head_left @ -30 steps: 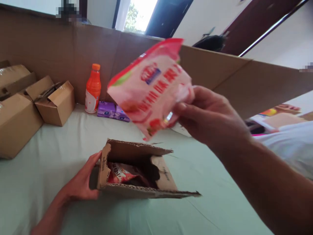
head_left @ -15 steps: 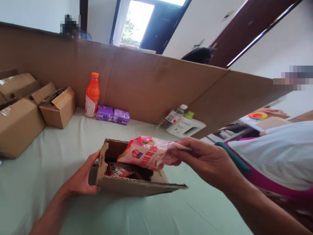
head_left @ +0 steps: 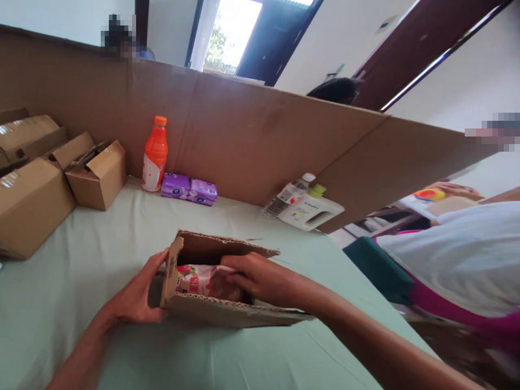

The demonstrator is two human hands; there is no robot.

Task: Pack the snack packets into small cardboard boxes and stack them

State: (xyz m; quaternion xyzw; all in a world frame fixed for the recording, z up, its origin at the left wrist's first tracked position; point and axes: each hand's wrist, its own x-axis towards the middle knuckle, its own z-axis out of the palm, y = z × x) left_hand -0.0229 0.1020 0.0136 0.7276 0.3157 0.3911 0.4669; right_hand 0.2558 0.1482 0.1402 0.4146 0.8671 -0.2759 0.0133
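A small cardboard box [head_left: 211, 314] lies on the cloth in front of me, its top open. Around its left end wraps my left hand [head_left: 136, 298], thumb low on the near side and fingers at the far edge. Inside the box is a pink and white snack bag [head_left: 199, 276] with red printed characters. My right hand [head_left: 264, 275] reaches in over the box's right part and pinches the right end of this bag; some fingertips are hidden. The dark red package under the bag is covered from view.
Behind the box stand an orange-capped bottle [head_left: 155, 157] and two purple packs [head_left: 189, 189]. A clear bottle [head_left: 284, 197] and a white jug [head_left: 303, 211] lean by the cardboard wall [head_left: 252, 141]. More cardboard boxes [head_left: 34, 200] are at left. A person [head_left: 455, 254] is at right.
My right hand has moved left and down, bringing the snack bag from above the opening into the box. My left hand stays on the box's end.
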